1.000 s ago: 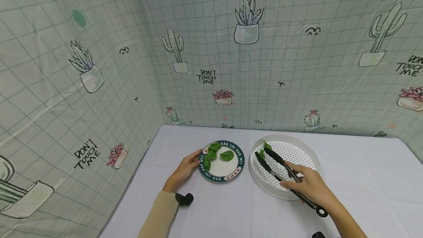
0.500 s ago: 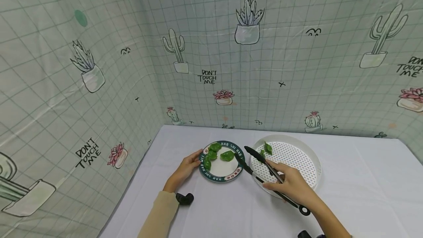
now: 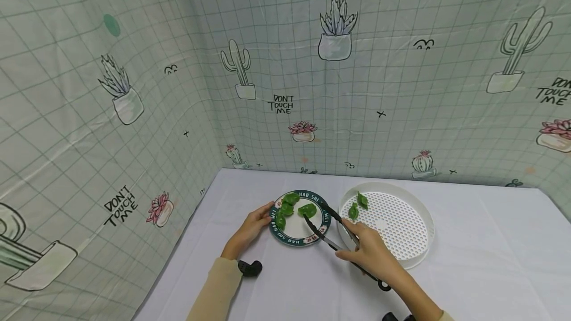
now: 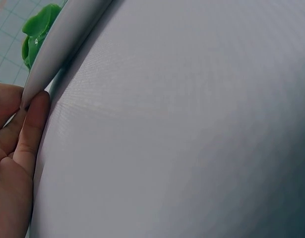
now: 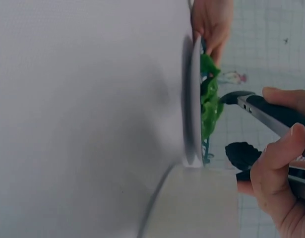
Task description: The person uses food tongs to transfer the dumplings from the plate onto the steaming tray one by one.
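My left hand point(image 3: 251, 230) pinches the left rim of a round plate point(image 3: 296, 230), white with a dark green lettered border. Its thumb and fingers meet at the rim in the left wrist view. Several glossy, crinkled green pieces point(image 3: 287, 208) lie on the plate, most along its left side. One separate green piece point(image 3: 307, 210) sits right of the middle. With my right hand point(image 3: 371, 252) I grip black-tipped metal tongs point(image 3: 317, 232). Their spread tips are over the plate's right part, around the separate piece. In the right wrist view a gap shows between the tong tips.
Right of the plate stands a round white tray point(image 3: 426, 222) with a perforated base. Two green pieces point(image 3: 354, 211) lie at its left side. The white-covered table point(image 3: 482, 246) meets a cactus-print curtain point(image 3: 366, 78) at the back and left.
My right hand has moved left with the tongs, from above the tray to the plate. The two green pieces stay behind in the tray. My left hand keeps its place on the plate.
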### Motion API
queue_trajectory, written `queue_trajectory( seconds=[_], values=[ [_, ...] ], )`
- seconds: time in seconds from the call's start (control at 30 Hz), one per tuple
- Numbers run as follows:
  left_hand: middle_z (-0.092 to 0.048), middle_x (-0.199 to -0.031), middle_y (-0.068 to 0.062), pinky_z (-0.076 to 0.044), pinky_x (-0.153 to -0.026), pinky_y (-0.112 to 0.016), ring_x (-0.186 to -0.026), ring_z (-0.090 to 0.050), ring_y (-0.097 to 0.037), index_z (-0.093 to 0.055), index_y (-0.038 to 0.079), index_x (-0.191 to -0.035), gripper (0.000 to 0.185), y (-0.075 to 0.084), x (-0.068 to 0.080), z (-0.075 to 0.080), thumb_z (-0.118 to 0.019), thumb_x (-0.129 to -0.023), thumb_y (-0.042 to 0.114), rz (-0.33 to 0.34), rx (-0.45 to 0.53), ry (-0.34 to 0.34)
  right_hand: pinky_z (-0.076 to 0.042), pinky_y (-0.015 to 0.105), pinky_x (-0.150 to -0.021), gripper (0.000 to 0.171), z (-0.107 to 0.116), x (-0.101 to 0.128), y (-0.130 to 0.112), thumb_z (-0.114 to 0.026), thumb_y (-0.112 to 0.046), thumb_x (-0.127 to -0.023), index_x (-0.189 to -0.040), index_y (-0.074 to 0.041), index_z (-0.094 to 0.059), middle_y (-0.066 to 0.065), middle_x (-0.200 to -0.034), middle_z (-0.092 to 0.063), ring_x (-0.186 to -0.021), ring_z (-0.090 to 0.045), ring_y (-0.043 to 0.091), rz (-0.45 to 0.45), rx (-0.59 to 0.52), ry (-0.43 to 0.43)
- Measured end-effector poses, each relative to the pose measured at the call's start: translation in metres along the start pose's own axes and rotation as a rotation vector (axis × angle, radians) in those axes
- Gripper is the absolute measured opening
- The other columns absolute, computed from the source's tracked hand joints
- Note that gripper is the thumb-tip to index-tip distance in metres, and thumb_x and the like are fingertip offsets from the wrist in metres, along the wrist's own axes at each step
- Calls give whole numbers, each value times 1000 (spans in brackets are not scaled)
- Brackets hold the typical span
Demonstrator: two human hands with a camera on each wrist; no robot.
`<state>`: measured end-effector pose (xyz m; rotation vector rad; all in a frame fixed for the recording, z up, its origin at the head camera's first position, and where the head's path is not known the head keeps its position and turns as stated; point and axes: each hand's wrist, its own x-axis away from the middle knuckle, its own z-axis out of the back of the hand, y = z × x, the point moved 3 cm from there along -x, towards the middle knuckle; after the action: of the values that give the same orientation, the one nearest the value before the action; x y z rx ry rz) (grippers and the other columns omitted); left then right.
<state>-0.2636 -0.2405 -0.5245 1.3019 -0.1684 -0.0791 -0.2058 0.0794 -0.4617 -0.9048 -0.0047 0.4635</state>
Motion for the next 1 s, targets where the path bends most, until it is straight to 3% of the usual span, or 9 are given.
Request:
queue_trajectory(
  seconds=[0.17, 0.47, 0.73, 1.0],
  values=[
    [-34, -156, -21, -18, -119, -50, -147, -24, -36, -38, -3, -151, 51, 0, 0, 0, -47, -101, -1, -7, -10, 0, -39, 25, -53, 77, -7, -3, -2, -88, -14, -73, -136, 12, -53, 11, -89, -59, -66, -40, 13, 2, 86, 25],
    [-35, -155, -21, -18, -119, -51, -146, -25, -36, -38, 0, -151, 50, 1, 1, 2, -48, -102, 1, -7, -50, -1, -42, 23, -51, 77, -9, -3, -12, -88, -13, -73, -137, 10, -53, 10, -89, -57, -64, -43, 11, 39, 65, 41],
    [-36, -155, -23, -19, -118, -54, -146, -25, -38, -40, -1, -150, 50, 2, 1, 2, -48, -101, 0, -14, -71, 14, -40, 24, -51, 81, -24, -2, -13, -88, -13, -73, -139, 12, -49, 8, -83, -54, -66, -41, 13, -25, 56, 21],
    [-35, -155, -22, -19, -119, -52, -146, -25, -37, -38, -2, -151, 50, 0, 1, 1, -47, -102, -1, -15, -62, 0, -50, 29, -61, 81, -36, -2, -10, -89, -15, -72, -138, 12, -51, 21, -103, -62, -76, -53, 18, -70, 132, 60]
  ],
)
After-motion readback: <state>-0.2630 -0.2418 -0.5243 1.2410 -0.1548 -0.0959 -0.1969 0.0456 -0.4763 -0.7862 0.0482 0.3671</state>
